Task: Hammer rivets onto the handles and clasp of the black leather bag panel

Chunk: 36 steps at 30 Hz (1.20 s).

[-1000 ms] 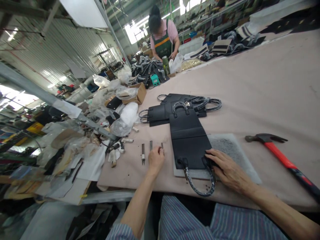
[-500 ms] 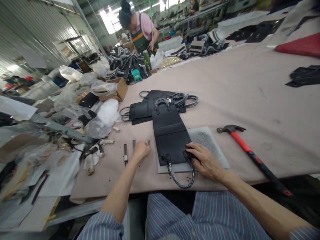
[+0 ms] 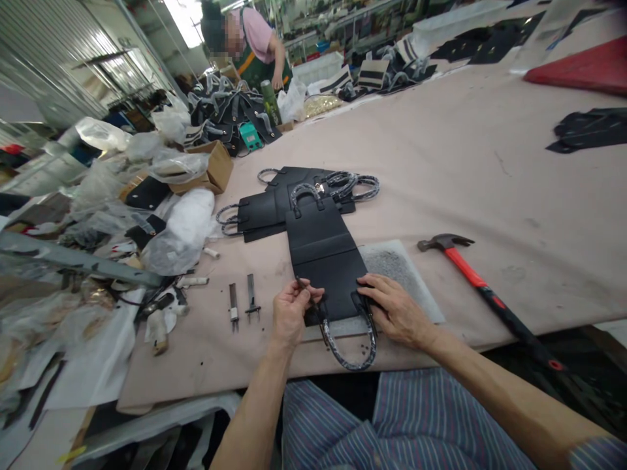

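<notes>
A black leather panel (image 3: 326,251) lies over a pale stone slab (image 3: 396,277), its wrapped handle (image 3: 350,365) curving toward me. My left hand (image 3: 296,310) pinches a thin dark metal tool (image 3: 302,284) above the panel's near left corner, by the handle's end. My right hand (image 3: 394,307) rests with its fingertips on the near right corner, at the handle's other end; its fingers are slightly spread. Two small pronged metal tools (image 3: 234,307) (image 3: 251,297) lie left of my left hand. A hammer (image 3: 480,281) with a red and black handle lies to the right.
More black panels with handles (image 3: 264,212) lie beyond. Plastic bags (image 3: 181,228) and a cardboard box (image 3: 213,168) crowd the left side. A person (image 3: 255,46) bends over a heap of dark pieces (image 3: 225,108) at the far edge. Red material (image 3: 582,68) lies far right.
My left hand has moved right, from the small tools to the panel's near left corner, with the thin tool in it. My right hand stays at the right corner. The view has shifted slightly.
</notes>
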Tool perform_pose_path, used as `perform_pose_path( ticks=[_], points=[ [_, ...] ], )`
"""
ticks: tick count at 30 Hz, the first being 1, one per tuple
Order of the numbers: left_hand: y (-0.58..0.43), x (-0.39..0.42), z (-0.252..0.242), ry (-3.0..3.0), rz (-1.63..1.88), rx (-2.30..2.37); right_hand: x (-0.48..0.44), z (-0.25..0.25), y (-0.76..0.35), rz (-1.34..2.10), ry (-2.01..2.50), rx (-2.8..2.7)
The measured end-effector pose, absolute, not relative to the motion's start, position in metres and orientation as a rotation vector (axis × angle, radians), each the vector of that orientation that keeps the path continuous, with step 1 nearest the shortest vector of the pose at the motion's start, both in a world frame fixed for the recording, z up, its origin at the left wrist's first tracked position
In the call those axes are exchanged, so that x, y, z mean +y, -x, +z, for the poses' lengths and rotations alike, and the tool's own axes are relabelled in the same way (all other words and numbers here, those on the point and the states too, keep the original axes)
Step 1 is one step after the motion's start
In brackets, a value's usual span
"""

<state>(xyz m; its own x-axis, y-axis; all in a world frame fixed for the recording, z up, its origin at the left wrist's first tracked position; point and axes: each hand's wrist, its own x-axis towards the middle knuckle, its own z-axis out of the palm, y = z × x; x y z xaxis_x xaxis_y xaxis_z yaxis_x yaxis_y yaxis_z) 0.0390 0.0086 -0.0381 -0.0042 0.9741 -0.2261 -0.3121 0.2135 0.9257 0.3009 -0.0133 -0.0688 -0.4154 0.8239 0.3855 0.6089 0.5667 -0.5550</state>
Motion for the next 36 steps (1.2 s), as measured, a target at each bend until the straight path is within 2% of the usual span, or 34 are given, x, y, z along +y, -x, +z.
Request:
perform_pose_path(
  ticks=[10, 14, 21, 25, 28, 36],
  points=[
    [-0.055, 0.006, -0.048, -1.063, 1.259, 1.266, -0.013, -0.067, -0.3, 0.448, 1.149, -2.148],
    [-0.031, 0.021, -0.049, -1.086, 1.248, 1.581, -0.012, -0.069, -0.301, 0.444, 1.147, -2.161],
    [0.038, 0.043, -0.033, -1.585, 0.892, 2.214, -0.012, -0.075, -0.302, 0.432, 1.141, -2.135],
    [0.077, 0.045, -0.017, -1.626, 0.333, 2.514, -0.01, -0.084, -0.304, 0.399, 1.125, -2.143],
    [0.096, 0.049, -0.016, -1.527, -0.05, 2.421, -0.009, -0.086, -0.304, 0.378, 1.125, -2.141],
    [0.115, 0.056, -0.025, -1.431, -0.084, 2.375, -0.009, -0.086, -0.304, 0.333, 1.106, -2.171]
  ],
)
